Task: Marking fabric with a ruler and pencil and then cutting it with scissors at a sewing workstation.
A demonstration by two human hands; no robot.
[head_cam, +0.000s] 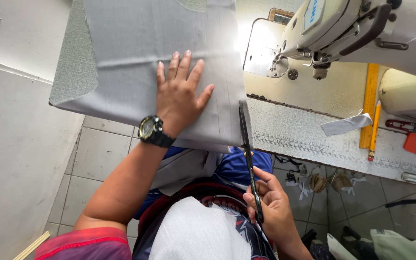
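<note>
Grey fabric (169,43) is laid flat on the desk (314,135), its near right edge met by scissors (247,144). Fabric is pressed down by the left hand (179,98), fingers spread. Scissor handles are gripped by the right hand (273,207). Sewing machine (357,29) far right; pencil (374,130) and ruler (369,103) near it.

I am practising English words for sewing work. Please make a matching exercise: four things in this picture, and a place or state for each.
Things:
1. left hand
2. scissors
3. pencil
4. wristwatch

Places or states:
A. lying beside the yellow ruler
B. held by the right hand
C. pressed flat on the grey fabric
D. worn on the left wrist

Pairs: 1-C, 2-B, 3-A, 4-D
</note>
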